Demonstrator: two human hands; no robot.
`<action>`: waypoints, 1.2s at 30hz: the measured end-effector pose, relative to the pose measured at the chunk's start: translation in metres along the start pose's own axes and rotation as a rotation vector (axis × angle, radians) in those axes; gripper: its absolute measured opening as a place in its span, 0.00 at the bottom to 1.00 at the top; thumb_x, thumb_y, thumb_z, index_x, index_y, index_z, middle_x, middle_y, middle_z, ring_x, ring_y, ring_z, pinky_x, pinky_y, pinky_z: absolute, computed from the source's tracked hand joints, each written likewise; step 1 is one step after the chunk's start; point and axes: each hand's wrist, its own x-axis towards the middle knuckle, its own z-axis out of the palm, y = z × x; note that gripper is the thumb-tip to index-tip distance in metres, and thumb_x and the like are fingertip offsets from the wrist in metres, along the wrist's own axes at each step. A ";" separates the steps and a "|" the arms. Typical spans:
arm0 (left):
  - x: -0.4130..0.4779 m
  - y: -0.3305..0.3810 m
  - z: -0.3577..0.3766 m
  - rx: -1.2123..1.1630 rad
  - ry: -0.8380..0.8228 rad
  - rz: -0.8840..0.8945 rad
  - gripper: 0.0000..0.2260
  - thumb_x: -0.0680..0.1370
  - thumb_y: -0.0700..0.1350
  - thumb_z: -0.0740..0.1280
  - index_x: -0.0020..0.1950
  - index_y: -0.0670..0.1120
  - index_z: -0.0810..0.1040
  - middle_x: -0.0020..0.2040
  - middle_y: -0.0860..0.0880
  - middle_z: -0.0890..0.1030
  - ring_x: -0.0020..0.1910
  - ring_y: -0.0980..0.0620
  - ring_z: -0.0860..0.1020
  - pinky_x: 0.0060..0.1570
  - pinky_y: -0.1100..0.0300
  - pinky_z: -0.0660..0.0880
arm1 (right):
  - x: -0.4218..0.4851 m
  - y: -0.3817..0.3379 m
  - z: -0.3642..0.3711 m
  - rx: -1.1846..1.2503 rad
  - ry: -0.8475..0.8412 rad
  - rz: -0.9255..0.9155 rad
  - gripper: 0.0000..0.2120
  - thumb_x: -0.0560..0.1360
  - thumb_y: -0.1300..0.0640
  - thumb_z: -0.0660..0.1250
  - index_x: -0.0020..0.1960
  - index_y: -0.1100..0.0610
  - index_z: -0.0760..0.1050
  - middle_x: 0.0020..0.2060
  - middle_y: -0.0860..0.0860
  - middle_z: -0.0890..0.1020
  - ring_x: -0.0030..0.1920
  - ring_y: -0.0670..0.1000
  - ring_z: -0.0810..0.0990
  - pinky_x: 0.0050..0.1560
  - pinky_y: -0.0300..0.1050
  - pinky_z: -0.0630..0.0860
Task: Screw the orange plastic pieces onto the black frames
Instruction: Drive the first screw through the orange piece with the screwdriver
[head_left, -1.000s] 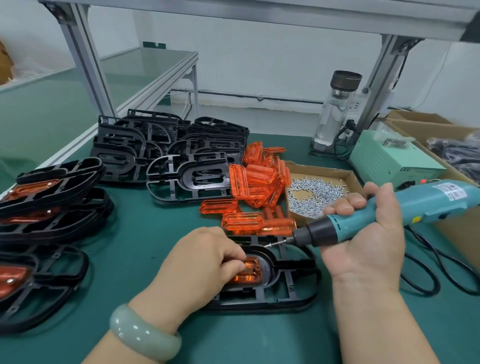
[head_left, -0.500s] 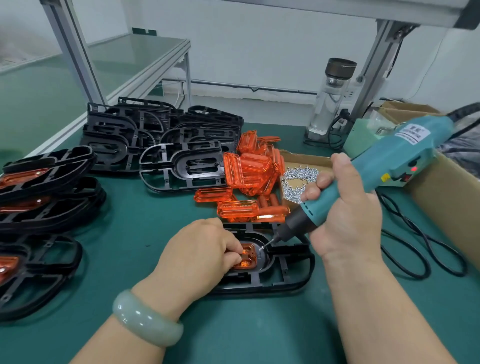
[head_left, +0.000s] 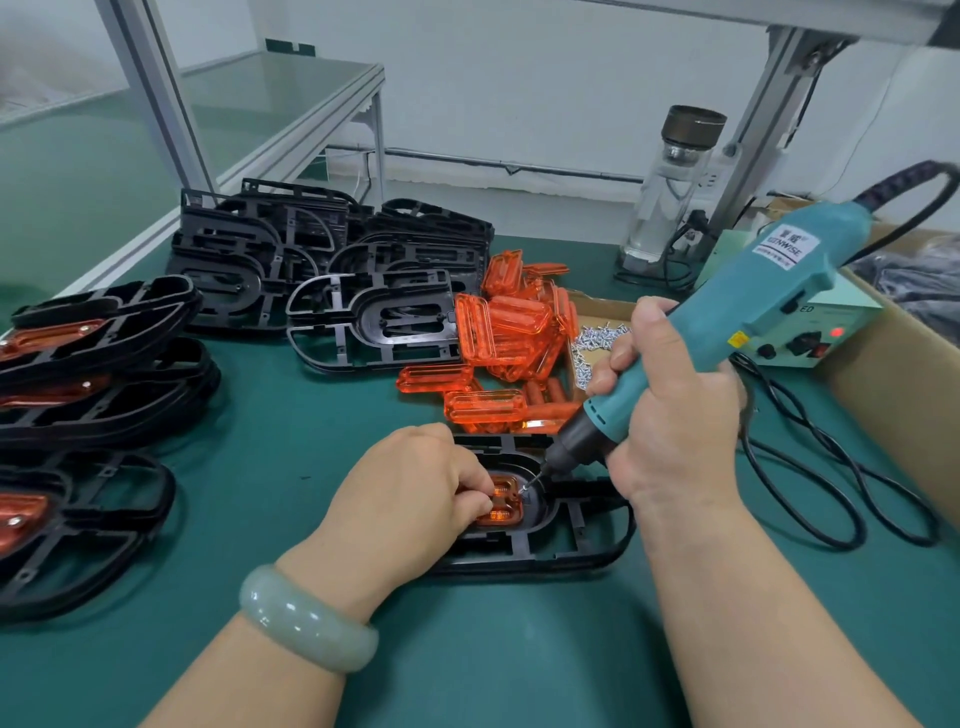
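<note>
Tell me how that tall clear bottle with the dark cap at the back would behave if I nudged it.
The clear bottle stands tall and narrow, so it would probably tip rather than slide. It looks like glass or hard plastic, so likely stiff and perhaps breakable. Being round, it might roll once down.

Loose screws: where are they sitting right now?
In the head view, the loose screws lie in a cardboard tray right of centre, just right of the orange pieces pile and behind the right hand gripping the screwdriver.
</note>
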 end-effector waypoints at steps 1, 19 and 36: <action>0.000 0.000 0.000 0.000 0.002 0.000 0.05 0.74 0.51 0.69 0.48 0.57 0.84 0.41 0.55 0.74 0.46 0.54 0.73 0.48 0.59 0.71 | 0.000 0.000 0.000 -0.001 -0.004 0.002 0.05 0.74 0.58 0.67 0.40 0.53 0.73 0.25 0.48 0.73 0.23 0.47 0.71 0.27 0.38 0.70; 0.000 0.000 0.000 0.019 0.011 0.012 0.06 0.74 0.51 0.69 0.49 0.57 0.83 0.40 0.56 0.71 0.46 0.55 0.72 0.47 0.58 0.71 | -0.004 -0.003 0.016 -0.123 -0.408 0.013 0.06 0.72 0.59 0.68 0.48 0.55 0.73 0.28 0.49 0.73 0.24 0.50 0.71 0.30 0.42 0.70; 0.001 0.003 -0.001 0.036 0.009 0.026 0.06 0.74 0.51 0.69 0.49 0.56 0.83 0.42 0.55 0.73 0.46 0.54 0.72 0.49 0.57 0.72 | -0.002 0.005 0.012 -0.060 -0.391 0.021 0.09 0.70 0.60 0.68 0.37 0.46 0.77 0.23 0.47 0.70 0.21 0.49 0.69 0.28 0.40 0.67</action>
